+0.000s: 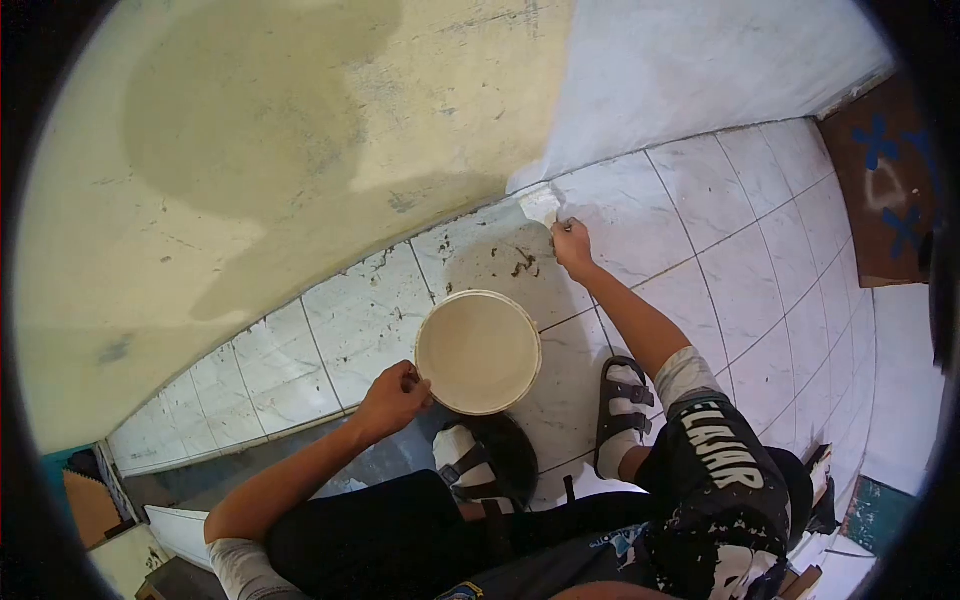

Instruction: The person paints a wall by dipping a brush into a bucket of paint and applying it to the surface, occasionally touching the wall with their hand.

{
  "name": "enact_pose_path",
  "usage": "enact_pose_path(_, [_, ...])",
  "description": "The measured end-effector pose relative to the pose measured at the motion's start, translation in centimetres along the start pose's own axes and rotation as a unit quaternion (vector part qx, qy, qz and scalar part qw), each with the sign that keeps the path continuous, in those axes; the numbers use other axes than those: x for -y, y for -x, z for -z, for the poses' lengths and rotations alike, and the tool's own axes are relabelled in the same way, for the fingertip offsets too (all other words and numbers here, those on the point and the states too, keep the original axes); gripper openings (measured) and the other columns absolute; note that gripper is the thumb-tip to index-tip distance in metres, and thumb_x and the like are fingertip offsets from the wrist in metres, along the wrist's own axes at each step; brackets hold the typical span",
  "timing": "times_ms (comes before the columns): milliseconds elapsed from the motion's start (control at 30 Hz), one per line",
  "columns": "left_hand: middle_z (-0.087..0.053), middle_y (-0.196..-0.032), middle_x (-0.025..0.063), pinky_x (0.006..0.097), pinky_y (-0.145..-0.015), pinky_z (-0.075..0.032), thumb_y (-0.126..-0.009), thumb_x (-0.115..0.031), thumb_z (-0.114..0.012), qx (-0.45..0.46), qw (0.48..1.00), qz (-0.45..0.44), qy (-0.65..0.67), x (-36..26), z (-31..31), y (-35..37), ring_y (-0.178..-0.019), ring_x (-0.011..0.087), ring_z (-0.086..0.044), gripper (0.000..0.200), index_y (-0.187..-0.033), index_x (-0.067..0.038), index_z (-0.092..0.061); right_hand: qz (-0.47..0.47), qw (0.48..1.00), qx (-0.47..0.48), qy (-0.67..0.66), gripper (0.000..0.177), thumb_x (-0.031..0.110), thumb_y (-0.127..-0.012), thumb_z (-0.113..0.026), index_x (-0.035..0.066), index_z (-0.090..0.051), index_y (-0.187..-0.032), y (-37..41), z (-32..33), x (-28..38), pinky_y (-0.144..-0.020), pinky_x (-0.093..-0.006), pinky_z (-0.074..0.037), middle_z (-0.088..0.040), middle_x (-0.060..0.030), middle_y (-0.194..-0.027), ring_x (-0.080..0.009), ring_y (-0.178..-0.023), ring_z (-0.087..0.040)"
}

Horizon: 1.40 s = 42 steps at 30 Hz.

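My right hand (573,246) is closed around the handle of a wide paintbrush (541,205), whose white bristles are at the foot of the wall, right by the floor edge. In front of me is a round bucket (480,294), pale cream inside. My left hand (398,397) pinches its rim on the near left side. Above the brush, the wall changes from worn yellow (450,110) to fresh white (660,80).
White floor tiles (735,265) run along the wall, with brown crumbs (523,262) scattered near the bucket. My sandalled feet are just behind it, beside a black round object (515,455). A brown wooden piece (885,180) with blue marks stands at the right.
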State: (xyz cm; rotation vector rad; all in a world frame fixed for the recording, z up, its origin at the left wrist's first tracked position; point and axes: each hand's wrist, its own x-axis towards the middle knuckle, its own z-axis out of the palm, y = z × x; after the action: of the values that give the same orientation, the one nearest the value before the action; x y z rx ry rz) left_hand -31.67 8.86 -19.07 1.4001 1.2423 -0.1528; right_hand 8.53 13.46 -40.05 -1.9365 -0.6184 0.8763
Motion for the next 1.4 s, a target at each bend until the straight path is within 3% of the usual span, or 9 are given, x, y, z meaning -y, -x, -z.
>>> enact_pose_path(400, [-0.071,-0.091,0.0177,0.0369,-0.077,-0.057,-0.102,-0.019,-0.056,0.01,1.0,0.004,-0.026,-0.2,0.0,0.0,-0.082,0.0231,-0.071,0.028,-0.109,0.009,-0.056,0.065,0.98,0.033,-0.186,0.015,0.02,-0.099,-0.055,0.006,-0.055,-0.093,3.4,1.6,3.7,-0.04,-0.0279,-0.035,-0.052,-0.0013,-0.066,-0.0101,-0.048,-0.045])
enact_pose_path(500, [-0.071,-0.09,0.0176,0.0355,-0.075,-0.057,-0.101,-0.019,-0.058,0.001,1.0,0.0,-0.021,-0.2,0.0,0.0,-0.08,0.0226,-0.071,0.03,-0.109,0.009,-0.058,0.069,0.988,0.021,-0.134,0.017,0.021,-0.098,-0.056,0.005,-0.056,-0.092,2.0,0.0,0.2,-0.041,-0.0293,-0.037,-0.054,-0.0027,-0.066,-0.0115,-0.048,-0.048])
enact_pose_path(567, [-0.071,-0.088,0.0174,0.0341,-0.072,-0.056,-0.098,-0.019,-0.06,-0.007,1.0,-0.002,-0.014,0.0,-0.2,0.0,-0.079,0.022,-0.071,0.03,-0.108,0.009,-0.059,0.115,0.992,-0.047,0.031,0.021,0.021,-0.097,-0.058,0.002,-0.055,-0.09,-0.2,-1.9,-4.2,-0.042,-0.0313,-0.04,-0.056,-0.0046,-0.066,-0.0133,-0.05,-0.051])
enact_pose_path(667, [-0.071,-0.087,0.0167,0.0336,-0.072,-0.056,-0.099,-0.019,-0.059,-0.015,1.0,0.004,-0.003,-0.1,-0.3,0.2,-0.078,0.0215,-0.07,0.03,-0.108,0.009,-0.059,0.173,0.975,-0.109,0.082,0.023,0.021,-0.096,-0.059,0.0,-0.054,-0.087,-0.4,-3.3,-5.0,-0.044,-0.0328,-0.042,-0.057,-0.0064,-0.066,-0.0148,-0.051,-0.053])
enact_pose_path(767, [-0.071,-0.087,0.0166,0.0336,-0.072,-0.056,-0.099,-0.019,-0.059,-0.011,1.0,0.001,0.006,-0.1,-0.3,0.3,-0.078,0.0216,-0.071,0.03,-0.108,0.009,-0.059,0.086,0.993,-0.078,0.021,0.021,0.02,-0.096,-0.058,0.002,-0.054,-0.087,-1.8,-3.8,-4.7,-0.042,-0.0324,-0.04,-0.056,-0.0057,-0.065,-0.0149,-0.049,-0.052])
enact_pose_path(1133, [-0.071,-0.095,0.0192,0.0376,-0.08,-0.057,-0.103,-0.018,-0.055,0.012,0.999,0.005,-0.053,0.5,0.0,-0.5,-0.084,0.0249,-0.071,0.03,-0.113,0.01,-0.057,0.057,0.975,0.042,-0.21,0.012,0.016,-0.099,-0.055,0.006,-0.053,-0.093,6.3,3.7,12.5,-0.038,-0.0273,-0.032,-0.055,-0.0038,-0.07,-0.009,-0.046,-0.043])
enact_pose_path(1267, [-0.071,-0.086,0.0159,0.0341,-0.073,-0.055,-0.097,-0.02,-0.058,-0.009,1.0,-0.003,-0.009,0.2,-0.2,-0.4,-0.079,0.0227,-0.071,0.03,-0.107,0.008,-0.06,0.088,0.969,0.025,-0.232,0.013,0.017,-0.099,-0.055,0.006,-0.053,-0.093,7.2,4.2,11.5,-0.039,-0.0271,-0.034,-0.055,-0.0032,-0.069,-0.0094,-0.047,-0.045])
enact_pose_path(1333, [-0.071,-0.097,0.0191,0.0357,-0.08,-0.057,-0.101,-0.017,-0.057,0.015,1.0,0.011,-0.02,1.0,-0.1,-1.0,-0.085,0.0247,-0.071,0.031,-0.116,0.01,-0.057,0.102,0.971,0.012,-0.218,0.013,0.017,-0.099,-0.056,0.006,-0.053,-0.093,5.9,3.0,8.4,-0.039,-0.0272,-0.034,-0.055,-0.003,-0.068,-0.0097,-0.048,-0.046])
enact_pose_path(1400, [-0.071,-0.097,0.0191,0.0358,-0.079,-0.057,-0.101,-0.018,-0.057,0.008,1.0,0.004,-0.025,0.4,-0.1,-0.5,-0.085,0.0245,-0.071,0.031,-0.115,0.01,-0.057,0.075,0.991,0.006,-0.115,0.014,0.019,-0.099,-0.056,0.006,-0.053,-0.093,4.4,2.0,5.6,-0.04,-0.0275,-0.035,-0.055,-0.003,-0.068,-0.0102,-0.048,-0.047])
